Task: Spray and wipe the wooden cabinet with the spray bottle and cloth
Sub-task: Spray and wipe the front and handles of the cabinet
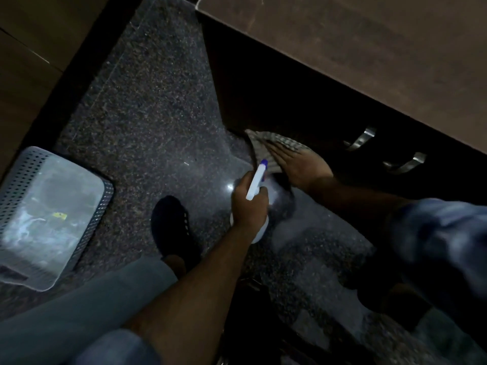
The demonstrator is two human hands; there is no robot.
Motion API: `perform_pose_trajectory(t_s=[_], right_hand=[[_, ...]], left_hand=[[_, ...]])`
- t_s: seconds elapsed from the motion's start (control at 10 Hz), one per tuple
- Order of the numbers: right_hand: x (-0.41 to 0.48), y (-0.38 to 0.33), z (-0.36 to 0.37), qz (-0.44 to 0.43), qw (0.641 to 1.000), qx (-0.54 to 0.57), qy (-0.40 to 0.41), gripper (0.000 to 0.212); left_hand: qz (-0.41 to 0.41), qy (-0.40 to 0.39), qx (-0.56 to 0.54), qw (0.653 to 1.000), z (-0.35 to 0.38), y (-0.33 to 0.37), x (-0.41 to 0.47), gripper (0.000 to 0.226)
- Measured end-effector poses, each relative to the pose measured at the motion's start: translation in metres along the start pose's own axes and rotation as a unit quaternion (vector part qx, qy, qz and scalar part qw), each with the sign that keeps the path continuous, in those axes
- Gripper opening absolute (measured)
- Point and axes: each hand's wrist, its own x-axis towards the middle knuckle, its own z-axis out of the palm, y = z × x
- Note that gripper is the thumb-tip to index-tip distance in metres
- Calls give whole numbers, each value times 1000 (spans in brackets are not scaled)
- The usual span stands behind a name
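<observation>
Under the right hand (297, 164): checked cloth (276, 143), pressed flat against the lower front of the wooden cabinet (276, 101). Fingers spread, palm down on the fabric; no pinch.

Just beside that hand, on its floor side: left hand (249, 204), wrapped shut around the neck of the white spray bottle (257, 183). Blue-tipped nozzle angled up toward the cloth and cabinet face. Trigger finger position: cannot tell.

Progress, as a judgement:
- Wiping step in hand, low on the cabinet face near its corner.
- Spraying of this patch probably done or alternating with wiping; no wet film discernible on the dark panel.
- Remaining: cabinet face beyond the right hand, including the zone around the two metal handles (382, 151), plus the cabinet top (342, 43). Cleanliness of those areas not readable in the dim light.

Edges and clearance:
- Ahead of the right hand: vertical corner of the cabinet, close to the cloth's leading edge. Limited stroke room that way before running off the panel.
- Beyond the right wrist: handles standing proud of the face; likely snag points for the cloth.
- Below both hands: speckled stone floor (147, 106), open and unobstructed.
- Well apart from the left hand, on its outer side: perforated plastic basket (50, 206), clear of the working zone.
- Beneath the left forearm: dark shoe (171, 227), near but not touching the bottle.
</observation>
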Motion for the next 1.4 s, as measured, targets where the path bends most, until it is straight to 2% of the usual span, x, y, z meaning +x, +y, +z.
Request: perform_pose_trajectory(t_s=[0.1,0.2,0.3,0.4,0.5,0.6,0.7,0.8,0.9,1.0,1.1,1.2,1.3,1.4], right_hand=[[-22,3,38,-21,994,11,-102,63],[-32,8,42,-30,997,-35,-66,66],[12,-4,19,4,999,44,-23,65],[42,-19,27,2,996,77,-42,63],[13,-8,45,-49,994,13,-96,62],[-33,9,44,-51,997,-8,-64,58],[-68,27,23,-31,999,-15,12,57],[-107,23,0,63,997,34,31,54],[-139,-11,-12,202,961,187,23,58],[-147,-58,-48,485,584,645,88,35],[-132,-89,-75,543,-5,821,177,31],[-128,-104,-86,493,-163,833,192,37],[-137,-94,-95,464,-214,833,211,39],[-141,-65,-104,428,-274,816,277,35]], left_hand=[[-14,-4,-23,1000,-5,4,7,33],[-30,13,-28,999,-8,0,18,37],[-14,-3,5,1000,1,0,15,25],[-4,-21,3,1000,1,-1,11,17],[-30,-43,-26,998,-7,7,11,28],[-22,-52,-19,998,-8,17,3,30],[12,-96,10,995,-6,35,-11,27],[18,-121,12,992,-5,60,-25,37],[-2,-108,-5,994,-1,77,-37,43],[-14,-102,8,995,7,84,-47,43],[3,-139,52,989,15,81,-54,43],[14,-155,78,985,21,76,-58,46],[33,-181,87,979,22,69,-59,52],[54,-176,94,978,17,59,-56,52]])
